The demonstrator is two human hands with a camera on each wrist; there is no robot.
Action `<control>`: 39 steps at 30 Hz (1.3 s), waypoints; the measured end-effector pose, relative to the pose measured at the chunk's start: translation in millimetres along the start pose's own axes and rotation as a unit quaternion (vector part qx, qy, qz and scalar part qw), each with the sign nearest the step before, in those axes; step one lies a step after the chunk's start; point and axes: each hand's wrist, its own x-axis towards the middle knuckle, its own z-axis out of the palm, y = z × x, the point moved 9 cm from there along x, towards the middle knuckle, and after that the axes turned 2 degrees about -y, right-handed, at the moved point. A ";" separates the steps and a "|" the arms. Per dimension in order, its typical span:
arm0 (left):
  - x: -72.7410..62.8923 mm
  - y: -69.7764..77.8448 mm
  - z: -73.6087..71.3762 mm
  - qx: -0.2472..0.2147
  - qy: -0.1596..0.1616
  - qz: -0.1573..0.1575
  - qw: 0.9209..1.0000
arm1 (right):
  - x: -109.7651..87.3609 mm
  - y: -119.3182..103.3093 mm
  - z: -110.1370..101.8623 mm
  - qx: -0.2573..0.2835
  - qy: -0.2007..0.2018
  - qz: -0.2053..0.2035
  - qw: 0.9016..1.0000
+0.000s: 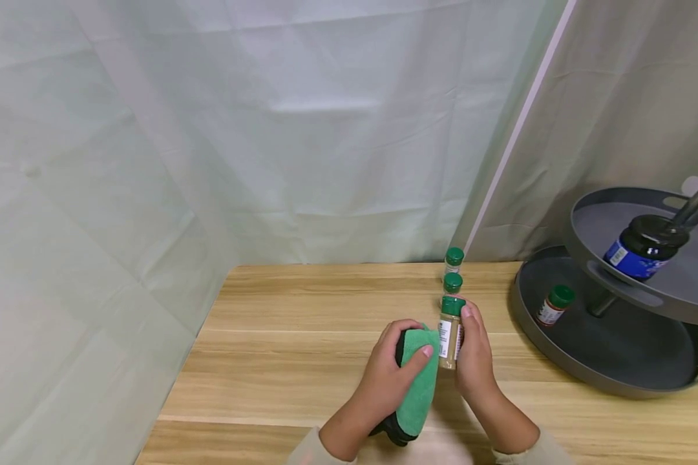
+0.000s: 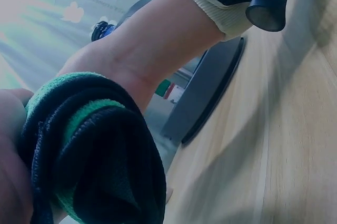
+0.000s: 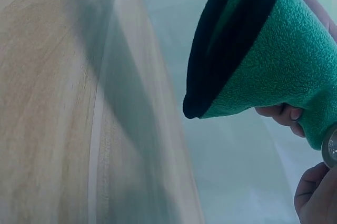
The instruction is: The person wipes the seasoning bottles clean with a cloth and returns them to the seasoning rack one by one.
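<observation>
In the head view my left hand (image 1: 386,368) grips a folded green cloth (image 1: 420,387) with black edging, thumb lying across its front. My right hand (image 1: 475,355) holds a spice jar (image 1: 449,342) upright by its right side; it has a green cap, a white label and tan contents. The cloth's upper end meets the jar's left side. In the right wrist view the cloth (image 3: 274,61) hangs folded above the table, and the jar's round base (image 3: 330,148) shows at the right edge. The left wrist view shows the cloth's dark rolled folds (image 2: 105,155) close up.
Two more green-capped jars (image 1: 452,283) stand in a line behind the held one. To the right is a two-tier grey turntable tray (image 1: 593,381), with a green-capped jar (image 1: 552,307) below and a dark jar with blue label (image 1: 645,248) above. A curtain (image 1: 337,161) hangs behind the wooden table (image 1: 279,349).
</observation>
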 end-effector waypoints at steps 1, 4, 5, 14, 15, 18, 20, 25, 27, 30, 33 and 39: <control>0.0 -0.3 -0.3 0.001 0.002 -0.001 1.000 | 0.0 0.5 0.3 0.001 -0.003 0.001 1.000; 0.2 -1.0 -2.6 0.000 0.012 -0.004 1.000 | -0.3 1.7 3.6 0.005 -0.015 0.006 1.000; 0.4 -1.0 -3.7 -0.001 0.016 -0.004 1.000 | -0.5 1.6 5.0 0.005 -0.019 0.005 1.000; 2.2 -1.3 -19.3 -0.035 0.067 -0.010 0.997 | -5.7 5.1 15.7 -0.037 -0.034 0.008 0.999; 2.3 -1.4 -20.8 -0.039 0.071 -0.011 0.997 | -6.4 6.3 16.4 -0.048 -0.036 0.011 0.998; 2.6 -2.1 -25.6 -0.052 0.084 -0.014 0.995 | -8.0 9.4 19.7 -0.067 -0.048 0.018 0.996; 2.8 -1.7 -28.8 -0.058 0.091 -0.013 0.994 | -8.2 10.8 22.2 -0.076 -0.059 0.016 0.995; 2.6 0.4 -30.5 -0.066 0.085 -0.012 0.994 | -8.0 12.5 24.4 -0.087 -0.074 0.007 0.993; 2.3 1.3 -28.2 -0.064 0.075 -0.012 0.995 | -7.6 12.6 23.6 -0.082 -0.073 0.005 0.994; 1.9 3.1 -22.9 -0.054 0.052 -0.007 0.997 | -6.0 11.2 20.8 -0.064 -0.065 -0.003 0.996; 1.4 4.4 -16.4 -0.040 0.027 0.001 0.999 | -3.4 8.6 14.6 -0.050 -0.040 -0.012 0.998; 1.4 5.2 -7.6 -0.020 0.002 0.012 1.000 | 1.0 1.8 -3.2 -0.059 0.029 -0.003 0.998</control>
